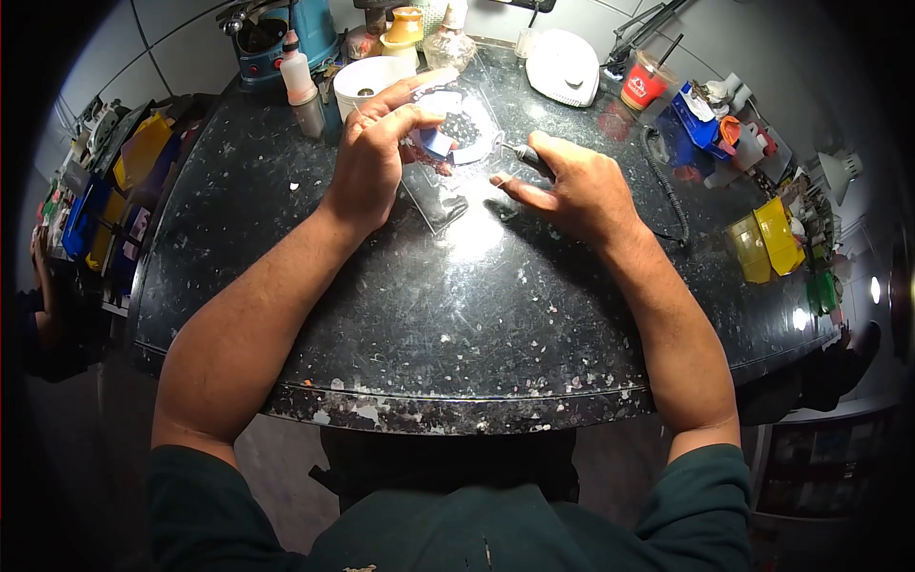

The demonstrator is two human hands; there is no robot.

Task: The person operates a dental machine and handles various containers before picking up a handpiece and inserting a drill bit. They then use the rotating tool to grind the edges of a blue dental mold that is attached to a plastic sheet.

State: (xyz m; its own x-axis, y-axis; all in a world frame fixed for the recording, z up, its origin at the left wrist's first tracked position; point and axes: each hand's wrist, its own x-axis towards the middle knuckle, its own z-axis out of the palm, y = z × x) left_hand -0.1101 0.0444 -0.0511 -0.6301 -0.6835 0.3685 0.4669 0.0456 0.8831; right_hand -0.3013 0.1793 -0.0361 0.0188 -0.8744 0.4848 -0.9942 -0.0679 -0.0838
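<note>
My left hand (376, 148) is closed around a white and blue piece (437, 143), rounded in outline and partly washed out by bright light. My fingers cover its left side, so its exact kind cannot be made out. In my right hand (581, 181) is a dark rotary handpiece (536, 160), its metal tip pointing left. That tip is at the right edge of the piece; glare hides whether they touch. Around and below the piece shows a clear sheet (429, 205) with straight edges.
Behind my left hand stand a white tub (374, 81) and a dropper bottle (296, 71). A white rounded device (562, 69), a red cup (643, 84) and a blue bin (701, 119) line the back right. A coiled cord (675, 186) lies on the black worktop (457, 334).
</note>
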